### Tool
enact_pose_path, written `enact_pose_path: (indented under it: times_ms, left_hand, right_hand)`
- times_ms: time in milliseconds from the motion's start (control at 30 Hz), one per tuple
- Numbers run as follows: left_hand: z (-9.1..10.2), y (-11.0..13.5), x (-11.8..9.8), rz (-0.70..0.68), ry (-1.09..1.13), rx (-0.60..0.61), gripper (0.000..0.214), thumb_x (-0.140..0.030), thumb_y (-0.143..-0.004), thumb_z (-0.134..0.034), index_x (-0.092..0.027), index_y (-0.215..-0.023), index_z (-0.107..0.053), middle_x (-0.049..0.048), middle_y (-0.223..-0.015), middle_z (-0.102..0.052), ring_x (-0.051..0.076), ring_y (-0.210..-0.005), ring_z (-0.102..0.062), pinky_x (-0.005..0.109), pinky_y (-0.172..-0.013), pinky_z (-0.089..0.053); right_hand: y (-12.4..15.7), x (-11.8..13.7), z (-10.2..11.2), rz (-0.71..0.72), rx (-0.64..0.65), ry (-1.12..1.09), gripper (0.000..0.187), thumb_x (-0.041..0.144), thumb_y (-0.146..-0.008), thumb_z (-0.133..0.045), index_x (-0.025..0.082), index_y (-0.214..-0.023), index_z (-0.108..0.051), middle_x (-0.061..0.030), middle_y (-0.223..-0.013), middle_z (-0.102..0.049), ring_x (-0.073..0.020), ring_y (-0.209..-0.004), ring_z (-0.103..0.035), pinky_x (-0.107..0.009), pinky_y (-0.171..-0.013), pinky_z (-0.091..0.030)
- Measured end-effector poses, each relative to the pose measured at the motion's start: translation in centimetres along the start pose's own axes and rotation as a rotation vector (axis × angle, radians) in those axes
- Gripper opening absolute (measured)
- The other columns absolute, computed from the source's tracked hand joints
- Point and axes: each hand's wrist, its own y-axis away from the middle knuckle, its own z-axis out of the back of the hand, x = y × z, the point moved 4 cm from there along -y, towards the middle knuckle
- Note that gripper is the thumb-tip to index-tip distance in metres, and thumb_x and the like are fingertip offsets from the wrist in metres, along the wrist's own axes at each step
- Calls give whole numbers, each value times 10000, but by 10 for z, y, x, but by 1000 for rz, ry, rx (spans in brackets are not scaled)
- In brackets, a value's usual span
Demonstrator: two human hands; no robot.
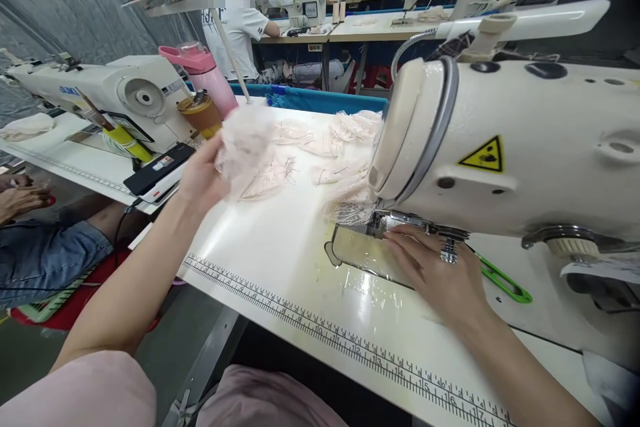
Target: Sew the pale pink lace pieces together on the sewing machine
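Note:
My left hand [203,177] is raised over the white table [280,260] and grips a pale pink lace piece [245,143], which is blurred by motion. My right hand [435,270] lies flat with its fingers stretched out on the metal plate [357,250] under the cream sewing machine [505,147], close to the presser foot. A bit of lace [347,212] lies just behind the plate. More lace pieces [325,140] are spread across the far part of the table.
A ruler strip [320,330] runs along the table's front edge. A green tool [503,280] lies right of my hand. A pink bottle [210,77] and a brown cup [201,113] stand at the left. Another person's hands [17,197] show at left; a person sits behind.

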Motion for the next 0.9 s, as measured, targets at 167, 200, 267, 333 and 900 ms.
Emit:
enact_pose_path:
  times_ms: [167, 200, 267, 333, 900]
  left_hand:
    - [-91, 55, 15, -61, -333, 700, 99, -299, -836, -695, -251, -884, -767, 39, -1029, -758, 244, -1115, -663, 463, -1120, -402]
    - [-98, 62, 14, -139, -422, 712, 121, -293, -870, -657, -255, -923, -759, 34, -1044, -755, 228, -1115, -661, 440, -1098, -426]
    - [-98, 66, 15, -240, -626, 538, 178, -319, -924, -582, -246, -992, -730, 34, -1044, -745, 208, -1044, -676, 384, -962, -517]
    - [-90, 65, 19, -234, -865, 322, 241, -356, -937, -554, -222, -1092, -681, 56, -1073, -718, 221, -991, -668, 368, -840, -546]
    - [-118, 72, 30, -429, -1096, 416, 332, -409, -962, -512, -207, -1199, -628, 85, -1194, -672, 255, -1103, -596, 411, -920, -466]
  right_hand:
    - [-3, 5, 7, 30, -65, 69, 111, 218, -910, -627, 166, -909, -724, -15, -901, -760, -139, -706, -691, -283, -605, -459]
    - [-2, 5, 7, 27, -75, 66, 110, 217, -904, -634, 165, -935, -725, -16, -909, -760, -138, -705, -690, -281, -601, -466]
    - [-1, 8, 7, 50, -79, 49, 137, 205, -892, -643, 174, -1003, -717, -5, -964, -757, -137, -727, -689, -280, -606, -489]
    - [0, 14, 3, 107, -10, -17, 202, 185, -897, -620, 188, -1086, -691, -6, -1100, -734, -160, -869, -694, -292, -679, -531]
    - [2, 22, 7, 200, 92, -355, 160, 225, -907, -536, 210, -899, -696, 23, -788, -726, -125, -777, -677, -323, -861, -560]
